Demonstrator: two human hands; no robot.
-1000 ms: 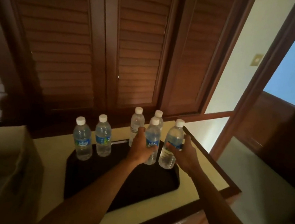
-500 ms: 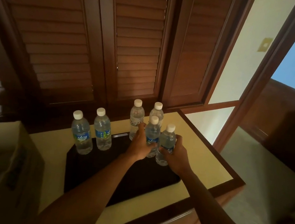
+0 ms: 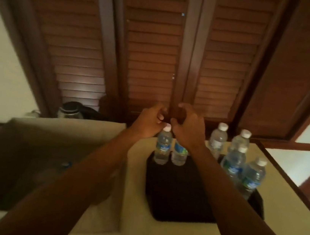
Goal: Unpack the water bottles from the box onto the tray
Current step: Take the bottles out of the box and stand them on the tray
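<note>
dim room, dark wooden louvred doors (image 3: 151, 53) behind a cream-topped counter (image 3: 283, 221)

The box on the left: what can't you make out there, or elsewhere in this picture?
- Box, head view: the inside is dark and blurred; bottle count unknowable.
- Second bottle from left: its cap is hidden behind the right hand.
- Dark object behind the box: too dim to identify.

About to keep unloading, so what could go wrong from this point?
1. Both hands, left hand and right hand, hover just above the two left bottles; a brush could topple them.
2. The four right bottles crowd the tray's edge and could fall like dominoes.
3. The cardboard box interior is dark, so reaching in is blind.
</note>
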